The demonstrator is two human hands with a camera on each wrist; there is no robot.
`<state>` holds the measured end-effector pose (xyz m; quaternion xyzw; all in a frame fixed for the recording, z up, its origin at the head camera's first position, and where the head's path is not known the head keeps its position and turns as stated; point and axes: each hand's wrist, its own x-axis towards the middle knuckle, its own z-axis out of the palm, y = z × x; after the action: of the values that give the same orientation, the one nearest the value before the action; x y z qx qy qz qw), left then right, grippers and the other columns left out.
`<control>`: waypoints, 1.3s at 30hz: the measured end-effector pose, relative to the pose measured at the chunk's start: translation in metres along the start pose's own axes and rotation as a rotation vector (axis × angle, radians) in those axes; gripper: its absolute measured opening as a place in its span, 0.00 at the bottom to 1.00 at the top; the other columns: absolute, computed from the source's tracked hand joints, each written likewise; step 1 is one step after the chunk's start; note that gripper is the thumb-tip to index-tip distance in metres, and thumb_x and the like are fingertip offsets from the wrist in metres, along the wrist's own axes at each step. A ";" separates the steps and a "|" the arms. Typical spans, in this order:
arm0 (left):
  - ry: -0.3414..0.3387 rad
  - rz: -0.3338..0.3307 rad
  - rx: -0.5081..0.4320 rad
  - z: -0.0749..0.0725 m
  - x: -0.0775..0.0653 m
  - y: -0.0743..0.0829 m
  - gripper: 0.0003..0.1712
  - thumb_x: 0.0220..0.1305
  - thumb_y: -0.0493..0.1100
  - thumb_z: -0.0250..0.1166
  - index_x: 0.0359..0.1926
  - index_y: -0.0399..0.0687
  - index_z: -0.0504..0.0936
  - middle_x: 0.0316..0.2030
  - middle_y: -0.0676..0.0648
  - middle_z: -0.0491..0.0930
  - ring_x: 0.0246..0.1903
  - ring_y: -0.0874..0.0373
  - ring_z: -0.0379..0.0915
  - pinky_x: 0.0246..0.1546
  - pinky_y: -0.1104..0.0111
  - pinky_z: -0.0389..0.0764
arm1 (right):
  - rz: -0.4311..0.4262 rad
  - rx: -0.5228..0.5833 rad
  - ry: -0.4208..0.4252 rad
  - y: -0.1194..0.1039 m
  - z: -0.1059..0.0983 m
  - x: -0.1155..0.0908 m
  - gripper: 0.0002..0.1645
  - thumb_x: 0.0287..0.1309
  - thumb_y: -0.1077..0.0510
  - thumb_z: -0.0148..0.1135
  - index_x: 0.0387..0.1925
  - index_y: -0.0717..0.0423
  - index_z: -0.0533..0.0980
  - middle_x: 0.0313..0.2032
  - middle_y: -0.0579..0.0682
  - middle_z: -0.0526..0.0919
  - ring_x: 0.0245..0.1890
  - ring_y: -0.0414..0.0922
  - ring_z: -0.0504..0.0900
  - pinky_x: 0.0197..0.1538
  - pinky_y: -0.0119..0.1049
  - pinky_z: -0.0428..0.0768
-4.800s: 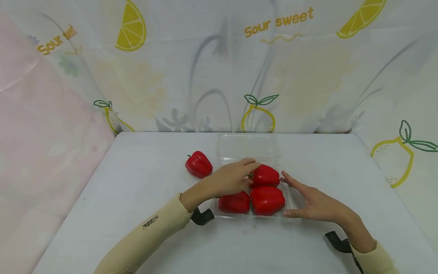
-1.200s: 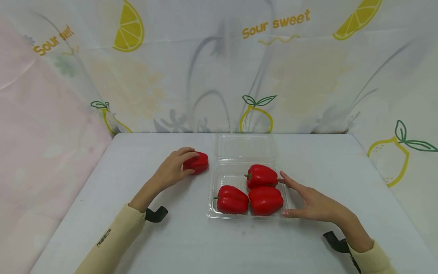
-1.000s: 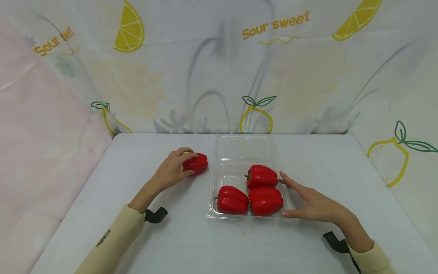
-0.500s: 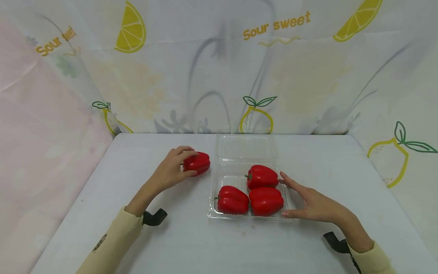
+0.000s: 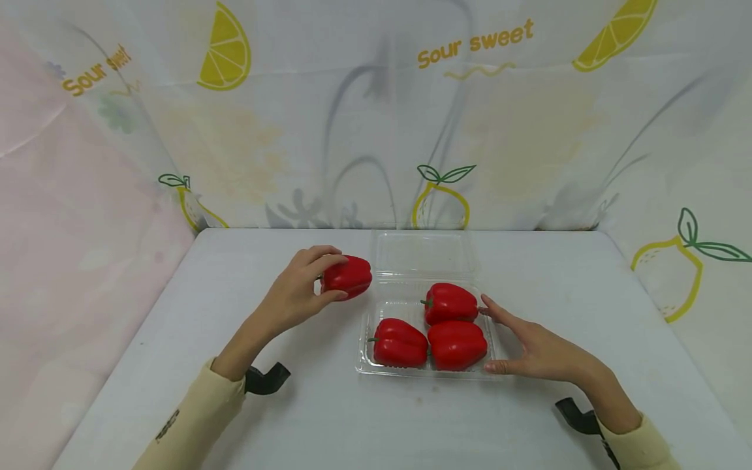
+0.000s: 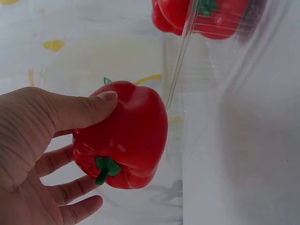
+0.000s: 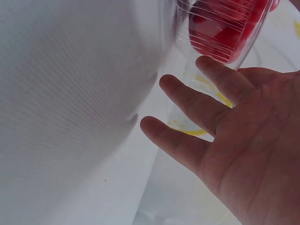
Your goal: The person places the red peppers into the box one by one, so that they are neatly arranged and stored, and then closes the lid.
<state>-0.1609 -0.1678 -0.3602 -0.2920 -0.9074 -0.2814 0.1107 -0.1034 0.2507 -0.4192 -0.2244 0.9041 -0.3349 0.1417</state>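
My left hand [image 5: 288, 294] grips a red bell pepper [image 5: 354, 277], thumb on one side and fingers on the other. In the left wrist view its green stem [image 6: 106, 169] points back toward the palm. The pepper is raised left of a clear plastic clamshell container [image 5: 384, 310]. Inside the container lie three more red bell peppers: one at the back right [image 5: 451, 303], one at the front right [image 5: 458, 346] and one at the front left [image 5: 401, 343]. My right hand [image 5: 540, 349] stays at the container's right side, fingers extended, thumb and index fingertips right at its rim.
The container's clear lid [image 5: 422, 253] lies folded back toward the rear of the white table [image 5: 294, 418]. Behind the table hangs a cloth backdrop [image 5: 329, 130] printed with lemons. Black curved pieces [image 5: 267, 378] are worn at both wrists.
My left hand went from over the container to the loose pepper on the left, took hold of it and has lifted it slightly toward the right. The right hand has stayed put.
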 end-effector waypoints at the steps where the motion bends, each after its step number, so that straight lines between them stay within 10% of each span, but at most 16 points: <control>1: 0.002 0.008 -0.001 0.001 0.000 0.002 0.32 0.51 0.38 0.78 0.58 0.46 0.78 0.58 0.46 0.73 0.55 0.49 0.67 0.42 0.57 0.83 | -0.001 -0.001 0.000 0.000 0.000 0.000 0.65 0.47 0.36 0.73 0.78 0.44 0.46 0.67 0.61 0.67 0.67 0.65 0.64 0.55 0.70 0.70; 39: -0.124 0.177 -0.005 0.049 0.023 0.038 0.32 0.53 0.39 0.77 0.58 0.45 0.76 0.57 0.47 0.74 0.55 0.53 0.69 0.49 0.65 0.80 | -0.007 -0.002 -0.010 0.002 -0.001 0.001 0.65 0.48 0.36 0.72 0.78 0.43 0.44 0.68 0.60 0.67 0.67 0.65 0.64 0.56 0.70 0.68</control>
<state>-0.1589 -0.1031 -0.3751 -0.3878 -0.8825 -0.2542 0.0782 -0.1051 0.2516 -0.4198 -0.2296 0.9028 -0.3334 0.1449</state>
